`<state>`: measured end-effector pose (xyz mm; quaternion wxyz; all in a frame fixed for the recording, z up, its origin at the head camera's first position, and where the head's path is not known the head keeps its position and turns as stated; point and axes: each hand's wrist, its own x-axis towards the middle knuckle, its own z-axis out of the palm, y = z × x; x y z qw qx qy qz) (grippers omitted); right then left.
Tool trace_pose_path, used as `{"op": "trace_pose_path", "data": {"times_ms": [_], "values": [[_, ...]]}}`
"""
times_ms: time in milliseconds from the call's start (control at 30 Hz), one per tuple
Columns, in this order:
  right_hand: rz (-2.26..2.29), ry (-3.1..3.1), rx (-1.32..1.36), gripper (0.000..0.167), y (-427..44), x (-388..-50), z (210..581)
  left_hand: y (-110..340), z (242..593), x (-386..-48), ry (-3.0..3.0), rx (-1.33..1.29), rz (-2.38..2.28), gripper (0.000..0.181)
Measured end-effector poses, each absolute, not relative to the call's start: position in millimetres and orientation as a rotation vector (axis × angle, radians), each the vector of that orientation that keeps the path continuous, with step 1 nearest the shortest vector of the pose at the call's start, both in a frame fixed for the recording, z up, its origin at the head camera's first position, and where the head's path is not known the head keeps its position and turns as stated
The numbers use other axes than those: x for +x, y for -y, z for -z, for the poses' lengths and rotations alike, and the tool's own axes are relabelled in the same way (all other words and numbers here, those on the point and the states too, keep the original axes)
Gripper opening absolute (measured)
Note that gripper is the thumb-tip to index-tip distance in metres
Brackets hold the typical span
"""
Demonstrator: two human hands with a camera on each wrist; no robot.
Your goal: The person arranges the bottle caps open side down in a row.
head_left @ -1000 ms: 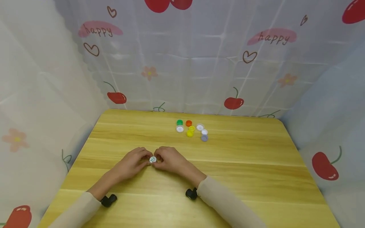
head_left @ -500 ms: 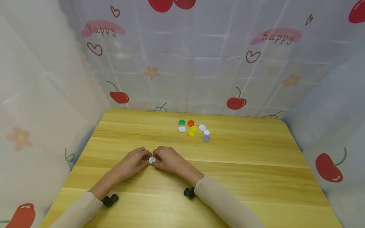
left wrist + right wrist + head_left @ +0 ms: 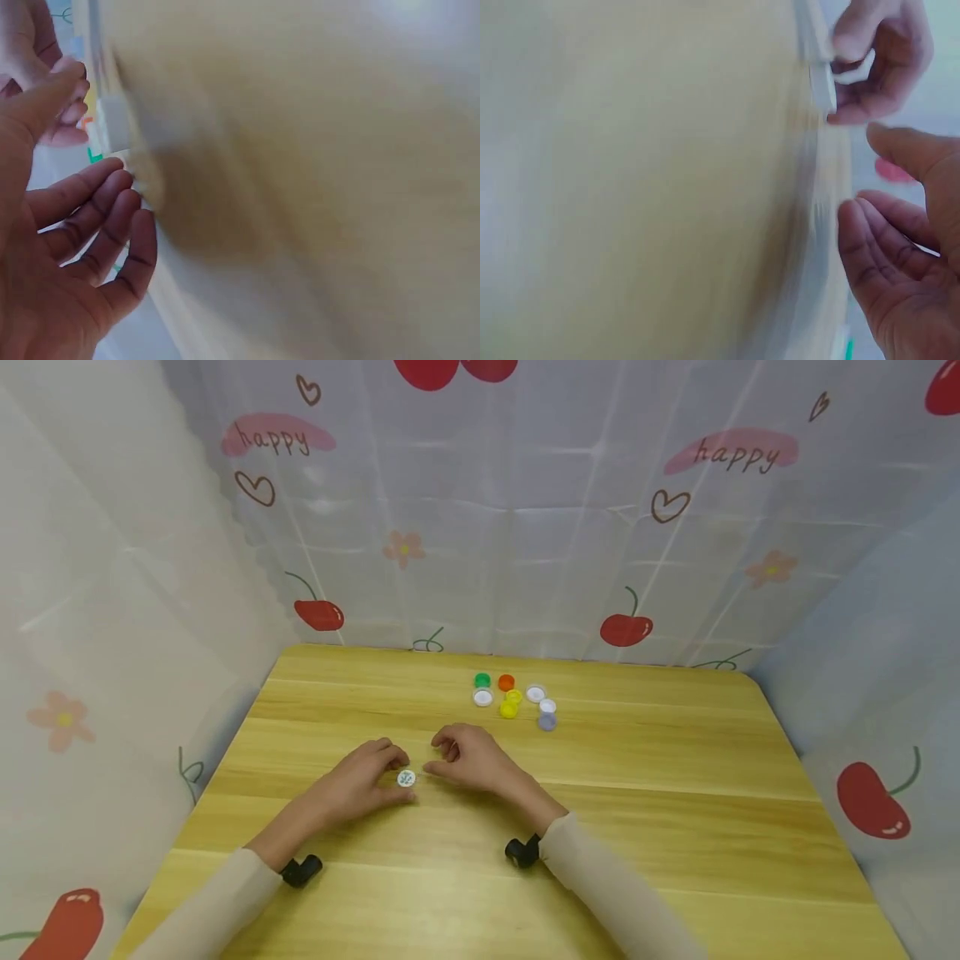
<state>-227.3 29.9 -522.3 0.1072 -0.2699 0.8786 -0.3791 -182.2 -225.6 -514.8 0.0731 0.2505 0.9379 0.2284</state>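
Note:
A small round white bottle cap (image 3: 406,778) with a blue-green print on top sits on the wooden table, left of the middle. My left hand (image 3: 365,783) is around it, thumb and fingers spread on either side; in the left wrist view the white cap (image 3: 114,124) shows between them. Whether a fingertip touches it I cannot tell. My right hand (image 3: 474,758) is just to the right, apart from the cap, its fingers loosely bent and holding nothing. The right wrist view shows the cap (image 3: 823,86) beside the left hand.
Farther back on the table lie several loose caps: a green cap (image 3: 482,680), an orange cap (image 3: 506,682), a yellow cap (image 3: 509,710), a white cap (image 3: 483,697) and a greyish-purple cap (image 3: 547,722). A printed curtain (image 3: 510,552) hangs behind the table.
Both hands were pinching the white cap together. My right hand has let go and drawn away to the right, and my left thumb and fingers have spread apart around the cap.

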Motion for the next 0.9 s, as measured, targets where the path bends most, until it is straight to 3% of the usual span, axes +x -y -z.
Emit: {"op": "trace_pose_path", "data": {"times_ms": [200, 467, 900], "values": [[1.2, -2.749, -0.591, 0.036, -68.2, -257.8, 523.4, 209.3, 509.0, -235.7, -2.738, 0.724, -0.757, 0.051], [1.1, -2.943, -0.461, 0.048, -100.5, -281.6, 526.6, 163.9, 516.5, -302.9, -2.687, 0.635, -0.887, 0.047], [0.922, -2.972, -0.483, 0.039, -96.3, -307.1, 531.5, 112.7, 518.8, -326.2, -2.833, 0.584, -0.719, 0.046]]}}
